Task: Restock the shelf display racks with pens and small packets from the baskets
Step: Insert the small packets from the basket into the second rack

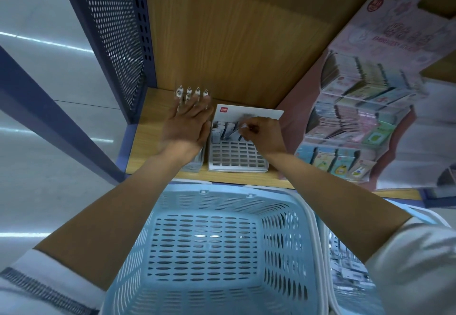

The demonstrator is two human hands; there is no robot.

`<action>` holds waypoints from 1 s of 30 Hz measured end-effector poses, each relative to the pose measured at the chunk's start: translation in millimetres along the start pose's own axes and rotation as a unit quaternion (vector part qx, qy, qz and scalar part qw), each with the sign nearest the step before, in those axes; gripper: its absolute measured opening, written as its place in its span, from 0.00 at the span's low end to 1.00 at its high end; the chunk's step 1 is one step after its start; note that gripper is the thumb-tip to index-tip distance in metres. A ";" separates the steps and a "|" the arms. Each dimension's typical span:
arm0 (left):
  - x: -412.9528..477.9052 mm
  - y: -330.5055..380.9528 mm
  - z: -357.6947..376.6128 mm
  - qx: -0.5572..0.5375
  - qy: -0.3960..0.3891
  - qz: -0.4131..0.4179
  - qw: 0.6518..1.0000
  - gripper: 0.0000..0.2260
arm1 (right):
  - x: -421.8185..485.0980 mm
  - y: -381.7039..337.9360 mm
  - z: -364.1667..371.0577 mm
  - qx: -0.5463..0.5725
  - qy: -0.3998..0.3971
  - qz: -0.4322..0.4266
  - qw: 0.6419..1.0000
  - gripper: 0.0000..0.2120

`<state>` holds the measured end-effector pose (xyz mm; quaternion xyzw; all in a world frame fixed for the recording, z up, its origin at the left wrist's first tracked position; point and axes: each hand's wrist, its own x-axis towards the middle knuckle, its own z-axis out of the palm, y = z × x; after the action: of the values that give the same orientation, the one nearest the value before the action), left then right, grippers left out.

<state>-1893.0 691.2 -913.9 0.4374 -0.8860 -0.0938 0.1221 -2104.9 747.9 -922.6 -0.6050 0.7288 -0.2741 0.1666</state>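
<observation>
Left hand point(187, 127) is lying palm down with its fingers point(197, 102) straight and slightly spread, gripping nothing; the fingertips are reaching the row of pens point(188, 91) standing upright at the back of a clear rack point(195, 164), and the palm is covering most of that rack. Just to the right, touching the clear rack's side, the white grid rack point(237, 159) is sitting with a white backing card point(259, 113) carrying a red logo; its rear rows are holding grey stock, its front cells are showing as dark openings. Right hand point(261, 133) is hovering over the rear rows with its fingers curled narrow, pinching a slim grey item point(234, 131) that is tilting down toward the rack; motion blur is keeping me from telling pen from packet. Both racks are standing on a wooden shelf point(145, 142), with a wood-grain back panel point(234, 43) behind them. A blue perforated side panel point(111, 31) is closing the shelf on the left, and grey floor point(37, 105) is showing beyond it. On the right, a pink display stand point(357, 117) is leaning back with tiers of small packets. Below the shelf edge, between the forearms, a light blue basket point(222, 203) is sitting; a second basket point(323, 253) with a white rim is touching its right side, contents blurred.
</observation>
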 end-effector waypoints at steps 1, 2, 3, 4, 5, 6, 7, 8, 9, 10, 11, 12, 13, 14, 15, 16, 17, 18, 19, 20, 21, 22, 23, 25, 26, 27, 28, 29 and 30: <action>-0.4 -0.2 -0.1 -0.006 0.003 0.001 1.000 0.20 | 1.0 0.3 0.9 -0.011 -0.002 -0.009 1.000 0.03; -0.5 -0.4 -0.9 -0.012 0.005 0.002 1.000 0.19 | 1.3 0.7 1.9 -0.019 -0.006 -0.016 1.000 0.03; -0.3 -0.6 -1.5 -0.015 0.004 0.001 1.000 0.19 | 1.0 1.0 3.0 -0.025 -0.012 -0.020 0.999 0.03; -0.1 -0.6 -1.8 -0.013 0.001 -0.002 1.000 0.20 | 0.3 1.3 4.4 -0.028 -0.018 -0.022 0.999 0.05; -0.1 -0.1 -2.2 -0.010 -0.003 -0.004 1.000 0.20 | -0.8 1.1 5.9 -0.030 -0.021 -0.022 0.999 0.06; 0.0 0.3 -2.1 -0.008 -0.006 -0.005 1.000 0.20 | -1.8 -0.4 7.2 -0.032 -0.019 -0.023 0.999 0.06; -0.1 0.7 -1.9 -0.007 -0.006 -0.006 1.000 0.20 | -2.1 -1.7 8.5 -0.036 -0.012 -0.025 0.999 0.06; -0.3 0.8 -1.6 -0.007 -0.004 -0.004 1.000 0.21 | -1.7 -3.1 9.1 -0.040 -0.003 -0.027 0.999 0.05; -0.8 0.8 -1.8 -0.009 -0.001 -0.002 1.000 0.21 | -0.7 -3.6 10.0 -0.043 0.005 -0.026 0.999 0.05; -1.1 0.6 -1.8 -0.013 0.003 0.000 1.000 0.23 | -0.1 -3.8 10.7 -0.047 0.008 -0.024 0.999 0.06; -1.0 0.4 -1.6 -0.015 0.006 0.002 1.000 0.26 | 0.4 -4.2 10.6 -0.053 0.006 -0.025 0.998 0.05; -0.6 0.2 -1.3 -0.017 0.009 0.005 1.000 0.29 | 1.0 -3.6 10.5 -0.060 0.001 -0.028 0.998 0.05; -0.6 -0.1 -0.8 -0.016 0.010 0.008 1.000 0.30 | 1.1 -3.0 10.1 -0.067 -0.003 -0.035 0.997 0.04; -0.5 0.0 -0.7 -0.014 0.008 0.009 1.000 0.31 | 1.3 -3.1 9.5 -0.073 -0.007 -0.042 0.996 0.04; -0.3 0.3 -0.8 -0.014 0.006 0.008 1.000 0.30 | 1.9 -4.4 9.0 -0.079 -0.011 -0.050 0.996 0.04; -0.2 0.5 -0.9 -0.015 0.003 0.005 1.000 0.29 | 3.0 -7.2 8.9 -0.088 -0.015 -0.062 0.994 0.03; -0.1 0.9 -1.2 -0.017 0.001 0.003 1.000 0.28 | 4.9 -10.2 9.4 -0.098 -0.021 -0.074 0.992 0.03; 0.0 1.0 -1.3 -0.016 0.000 0.001 1.000 0.26 | 7.1 -13.5 10.1 -0.107 -0.026 -0.087 0.990 0.02; 0.1 0.8 -1.2 -0.013 0.001 0.000 1.000 0.25 | 9.8 -15.4 11.4 -0.114 -0.031 -0.094 0.989 0.02; -0.1 0.6 -1.1 -0.013 0.002 -0.001 1.000 0.25 | 11.5 -16.3 12.0 -0.118 -0.034 -0.097 0.988 0.02; -0.2 0.6 -0.9 -0.015 0.002 -0.001 1.000 0.26 | 12.4 -15.2 11.8 -0.118 -0.034 -0.096 0.988 0.03; -0.1 0.7 -0.9 -0.018 0.004 0.000 1.000 0.28 | 12.2 -12.5 10.9 -0.115 -0.030 -0.092 0.989 0.04; -0.2 0.5 -0.3 -0.022 0.007 0.002 1.000 0.30 | 10.8 -9.4 9.6 -0.112 -0.027 -0.087 0.990 0.04; 0.0 0.6 0.7 -0.023 0.011 0.004 1.000 0.31 | 6.9 -6.2 9.6 -0.111 -0.029 -0.082 0.990 0.04; 0.4 0.5 0.5 -0.019 0.010 0.003 1.000 0.31 | 6.1 -7.7 10.7 -0.111 -0.032 -0.083 0.990 0.04; 0.8 0.8 0.8 -0.017 0.008 0.002 1.000 0.29 | 6.6 -9.0 12.2 -0.110 -0.035 -0.082 0.990 0.04; 1.1 0.6 0.7 -0.014 0.007 0.000 1.000 0.29 | 8.2 -11.2 12.8 -0.111 -0.038 -0.080 0.990 0.04; 1.2 0.3 0.8 -0.014 0.007 0.000 1.000 0.29 | 10.2 -12.5 13.1 -0.118 -0.043 -0.077 0.989 0.04; 1.1 -0.1 0.9 -0.015 0.008 0.000 1.000 0.29 | 12.2 -12.8 12.5 -0.133 -0.048 -0.077 0.987 0.04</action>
<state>-1893.9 690.3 -914.6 0.4364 -0.8834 -0.1031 0.1358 -2090.2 732.1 -923.7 -0.6881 0.7014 -0.1576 0.0980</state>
